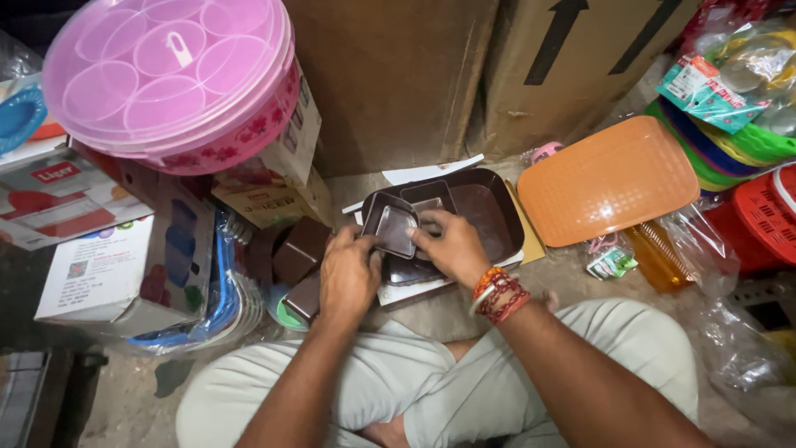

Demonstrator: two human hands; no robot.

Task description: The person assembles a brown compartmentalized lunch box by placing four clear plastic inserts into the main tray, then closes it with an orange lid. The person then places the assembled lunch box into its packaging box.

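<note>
Floor (464,311) cluttered, cartons behind | both hands' grip closed on small brown tray (395,229)

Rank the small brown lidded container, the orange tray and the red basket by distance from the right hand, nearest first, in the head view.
From the right hand:
1. Small brown lidded container, touched, just left.
2. Orange tray, up and right.
3. Red basket, far right edge.

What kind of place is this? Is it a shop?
Probably a shop's storeroom or a stall for plastic housewares. New goods are piled on the floor: a pink compartment box, stacked coloured trays, boxed containers and big cardboard cartons.
</note>
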